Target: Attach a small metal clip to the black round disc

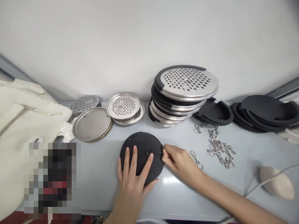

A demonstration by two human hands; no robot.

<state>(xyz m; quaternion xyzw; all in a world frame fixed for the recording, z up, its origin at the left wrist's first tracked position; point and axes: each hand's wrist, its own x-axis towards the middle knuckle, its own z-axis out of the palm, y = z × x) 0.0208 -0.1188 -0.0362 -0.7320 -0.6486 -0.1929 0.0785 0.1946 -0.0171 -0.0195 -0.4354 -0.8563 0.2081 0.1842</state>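
Note:
A round black disc (142, 140) with a narrow slotted bar on its face is in front of me at the middle of the table. My left hand (134, 174) spans it, fingers spread over the face, with the little finger and thumb at its edges. At the disc's right edge, my right hand (175, 157) pinches at the end of the bar. Whatever is between those fingertips is mostly hidden. One loose metal snap clip (197, 160) lies just right of my right hand, and a heap of similar clips (220, 147) is farther right.
Behind the disc rises a leaning stack of round graters (189, 82) with black rims. Smaller grater plates (123, 107) and plain metal discs (92, 124) sit left. Black rimmed trays (268, 109) are at right, near a pale computer mouse (277, 183). Cream fabric (25, 112) covers the left side.

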